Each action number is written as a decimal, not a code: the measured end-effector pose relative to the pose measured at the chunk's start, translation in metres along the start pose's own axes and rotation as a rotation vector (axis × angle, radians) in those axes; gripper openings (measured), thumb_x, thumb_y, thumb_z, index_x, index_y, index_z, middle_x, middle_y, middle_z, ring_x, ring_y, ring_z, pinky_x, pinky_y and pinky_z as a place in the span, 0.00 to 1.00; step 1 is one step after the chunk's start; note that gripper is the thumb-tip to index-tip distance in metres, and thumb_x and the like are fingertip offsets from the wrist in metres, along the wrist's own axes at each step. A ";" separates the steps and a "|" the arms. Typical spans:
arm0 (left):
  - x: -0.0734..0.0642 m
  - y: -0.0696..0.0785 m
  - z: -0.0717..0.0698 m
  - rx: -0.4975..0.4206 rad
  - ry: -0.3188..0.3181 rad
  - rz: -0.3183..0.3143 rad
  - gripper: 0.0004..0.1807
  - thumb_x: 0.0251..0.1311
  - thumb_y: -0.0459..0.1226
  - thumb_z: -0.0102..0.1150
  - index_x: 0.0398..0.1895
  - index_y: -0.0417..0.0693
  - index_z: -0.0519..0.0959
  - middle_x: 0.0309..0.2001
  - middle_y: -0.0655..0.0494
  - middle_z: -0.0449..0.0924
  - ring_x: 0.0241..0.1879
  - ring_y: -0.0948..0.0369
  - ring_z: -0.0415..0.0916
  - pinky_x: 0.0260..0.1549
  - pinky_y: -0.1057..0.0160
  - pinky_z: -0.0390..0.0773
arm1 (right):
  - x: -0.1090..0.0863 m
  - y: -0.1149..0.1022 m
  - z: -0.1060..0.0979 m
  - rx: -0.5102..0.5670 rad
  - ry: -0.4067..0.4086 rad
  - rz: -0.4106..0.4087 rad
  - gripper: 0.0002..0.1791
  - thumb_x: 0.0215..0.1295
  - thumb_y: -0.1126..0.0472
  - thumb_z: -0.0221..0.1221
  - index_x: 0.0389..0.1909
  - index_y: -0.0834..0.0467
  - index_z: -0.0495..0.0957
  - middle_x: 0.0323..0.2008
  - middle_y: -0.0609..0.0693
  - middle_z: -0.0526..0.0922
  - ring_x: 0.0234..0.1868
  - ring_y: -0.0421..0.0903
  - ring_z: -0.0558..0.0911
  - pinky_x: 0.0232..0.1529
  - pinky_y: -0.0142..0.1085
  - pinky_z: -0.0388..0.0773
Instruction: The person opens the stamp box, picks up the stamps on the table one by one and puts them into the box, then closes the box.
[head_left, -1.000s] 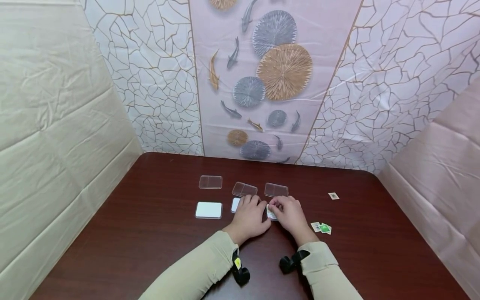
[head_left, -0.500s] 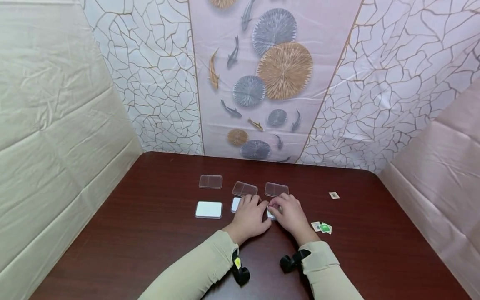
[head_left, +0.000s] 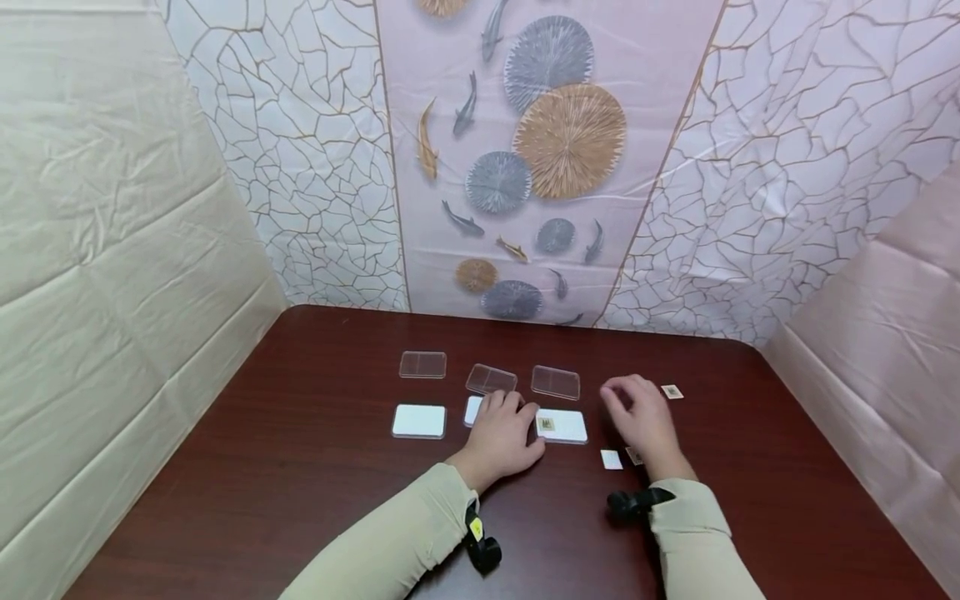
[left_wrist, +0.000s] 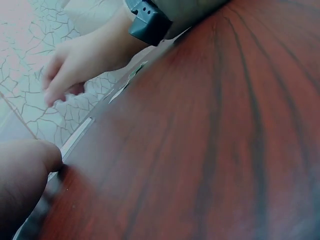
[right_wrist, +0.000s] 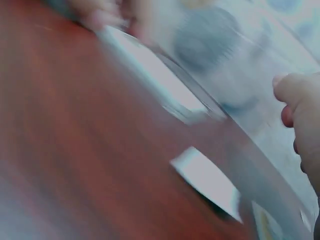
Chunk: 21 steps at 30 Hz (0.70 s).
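Observation:
In the head view my left hand (head_left: pixel 501 433) lies between two clear plastic cases. Its thumb and forefinger hold the left end of the right case (head_left: pixel 573 427), lined with white. The other fingers cover most of the middle case (head_left: pixel 472 410). On the right case's white face sits a small tan picture square (head_left: pixel 547 424). My right hand (head_left: pixel 639 417) hovers to its right, fingers loosely curled, with nothing visible in them. A plain white square (head_left: pixel 611 459) lies below that hand. Another small printed square (head_left: pixel 635 456) is partly hidden by the wrist.
A third white-filled case (head_left: pixel 418 422) lies at the left. Clear lids lie behind the cases: a left lid (head_left: pixel 423 364), a middle lid (head_left: pixel 491 379) and a right lid (head_left: pixel 556 382). One more picture square (head_left: pixel 672 392) lies at the right. Fabric walls surround the dark table (head_left: pixel 337 500).
My right hand has left the right case and moved right, uncovering the tan square on it. A white square now lies below that hand. My left hand stays put.

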<state>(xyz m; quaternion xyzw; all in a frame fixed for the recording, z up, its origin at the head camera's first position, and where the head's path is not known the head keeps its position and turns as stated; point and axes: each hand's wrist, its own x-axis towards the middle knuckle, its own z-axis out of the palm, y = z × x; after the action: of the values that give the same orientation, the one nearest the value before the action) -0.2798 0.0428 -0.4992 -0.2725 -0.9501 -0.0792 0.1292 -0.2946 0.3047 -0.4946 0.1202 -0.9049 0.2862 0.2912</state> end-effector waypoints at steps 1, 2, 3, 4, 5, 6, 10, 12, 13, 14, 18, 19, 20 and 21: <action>0.000 0.000 0.000 -0.001 -0.005 -0.001 0.28 0.64 0.56 0.54 0.62 0.55 0.78 0.52 0.54 0.75 0.55 0.52 0.68 0.63 0.49 0.64 | -0.001 0.008 -0.005 -0.003 0.004 0.028 0.04 0.68 0.61 0.64 0.39 0.58 0.84 0.38 0.55 0.83 0.45 0.56 0.78 0.49 0.51 0.70; 0.000 0.000 0.000 0.002 -0.005 -0.002 0.28 0.64 0.56 0.54 0.63 0.56 0.78 0.53 0.54 0.75 0.56 0.52 0.68 0.63 0.49 0.64 | -0.003 0.016 -0.010 -0.012 0.005 0.058 0.05 0.68 0.61 0.63 0.40 0.59 0.83 0.39 0.57 0.83 0.46 0.58 0.78 0.49 0.52 0.70; 0.000 0.000 0.000 0.003 -0.008 -0.004 0.28 0.64 0.56 0.53 0.63 0.56 0.78 0.53 0.54 0.75 0.56 0.53 0.68 0.64 0.49 0.64 | -0.004 0.024 -0.014 -0.027 0.008 0.084 0.06 0.69 0.61 0.63 0.41 0.60 0.83 0.40 0.58 0.83 0.46 0.59 0.77 0.49 0.53 0.70; 0.001 0.000 0.001 0.005 -0.013 -0.006 0.28 0.65 0.57 0.53 0.64 0.56 0.77 0.53 0.55 0.74 0.56 0.53 0.68 0.64 0.49 0.64 | -0.005 0.030 -0.018 -0.043 0.008 0.110 0.07 0.69 0.61 0.62 0.41 0.61 0.83 0.41 0.60 0.82 0.47 0.61 0.77 0.50 0.55 0.70; 0.001 0.000 0.001 0.009 -0.018 -0.007 0.28 0.65 0.57 0.53 0.64 0.57 0.77 0.53 0.55 0.74 0.56 0.53 0.67 0.64 0.49 0.63 | -0.006 0.037 -0.022 -0.058 0.005 0.139 0.08 0.70 0.61 0.61 0.42 0.62 0.83 0.42 0.61 0.82 0.48 0.62 0.76 0.50 0.56 0.69; 0.001 0.000 0.001 0.011 -0.016 -0.007 0.28 0.65 0.57 0.53 0.65 0.57 0.77 0.53 0.55 0.74 0.56 0.53 0.68 0.64 0.49 0.64 | -0.007 0.043 -0.025 -0.074 0.001 0.168 0.08 0.70 0.61 0.61 0.43 0.62 0.82 0.44 0.63 0.81 0.49 0.63 0.75 0.51 0.57 0.69; 0.002 0.000 0.001 0.021 -0.010 -0.005 0.29 0.65 0.57 0.52 0.66 0.58 0.76 0.54 0.56 0.74 0.56 0.53 0.67 0.64 0.49 0.64 | -0.007 0.059 -0.034 -0.109 -0.036 0.265 0.14 0.71 0.61 0.59 0.51 0.65 0.80 0.54 0.69 0.74 0.54 0.69 0.70 0.53 0.61 0.66; 0.002 0.000 0.001 0.025 0.002 -0.002 0.29 0.65 0.57 0.53 0.66 0.58 0.76 0.54 0.56 0.74 0.56 0.54 0.68 0.64 0.49 0.64 | -0.006 0.065 -0.038 -0.128 -0.072 0.297 0.18 0.72 0.59 0.57 0.58 0.65 0.77 0.60 0.70 0.70 0.58 0.72 0.66 0.56 0.65 0.63; 0.002 0.000 0.001 0.026 -0.002 -0.001 0.29 0.65 0.57 0.52 0.66 0.58 0.76 0.54 0.56 0.74 0.56 0.53 0.68 0.64 0.49 0.64 | -0.006 0.068 -0.039 -0.140 -0.101 0.309 0.21 0.73 0.59 0.56 0.61 0.65 0.75 0.63 0.71 0.68 0.61 0.74 0.64 0.57 0.67 0.61; 0.001 0.000 0.001 0.027 -0.001 0.002 0.29 0.65 0.57 0.52 0.66 0.58 0.76 0.54 0.55 0.74 0.56 0.53 0.68 0.64 0.49 0.64 | -0.005 0.070 -0.041 -0.156 -0.132 0.318 0.23 0.74 0.57 0.55 0.64 0.65 0.73 0.65 0.71 0.66 0.63 0.76 0.62 0.58 0.68 0.58; 0.001 0.000 0.003 0.029 -0.020 0.007 0.29 0.67 0.57 0.50 0.67 0.58 0.76 0.56 0.55 0.74 0.57 0.53 0.67 0.64 0.49 0.64 | -0.004 0.074 -0.043 -0.235 -0.283 0.311 0.29 0.78 0.53 0.48 0.70 0.68 0.66 0.70 0.71 0.61 0.66 0.78 0.57 0.59 0.72 0.53; 0.001 0.000 0.003 0.031 -0.022 0.005 0.29 0.67 0.57 0.50 0.67 0.58 0.76 0.56 0.55 0.74 0.58 0.53 0.67 0.64 0.49 0.64 | -0.004 0.073 -0.043 -0.244 -0.308 0.301 0.29 0.78 0.52 0.48 0.70 0.68 0.66 0.70 0.71 0.61 0.67 0.78 0.56 0.60 0.72 0.53; 0.001 -0.001 0.003 0.033 -0.022 0.002 0.29 0.67 0.57 0.50 0.67 0.58 0.76 0.56 0.55 0.74 0.58 0.53 0.67 0.64 0.49 0.64 | -0.004 0.073 -0.042 -0.249 -0.323 0.291 0.29 0.79 0.52 0.48 0.70 0.68 0.66 0.70 0.71 0.62 0.67 0.77 0.57 0.60 0.72 0.53; 0.001 -0.001 0.003 0.036 -0.020 -0.001 0.29 0.67 0.57 0.50 0.66 0.59 0.76 0.56 0.55 0.74 0.57 0.53 0.67 0.64 0.49 0.64 | -0.003 0.071 -0.041 -0.251 -0.331 0.281 0.28 0.79 0.53 0.48 0.69 0.68 0.68 0.70 0.70 0.63 0.67 0.77 0.57 0.60 0.72 0.53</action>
<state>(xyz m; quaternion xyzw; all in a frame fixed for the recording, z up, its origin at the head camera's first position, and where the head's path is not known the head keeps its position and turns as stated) -0.2816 0.0430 -0.5017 -0.2706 -0.9528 -0.0594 0.1243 -0.3010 0.3864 -0.5012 0.0014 -0.9766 0.1855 0.1090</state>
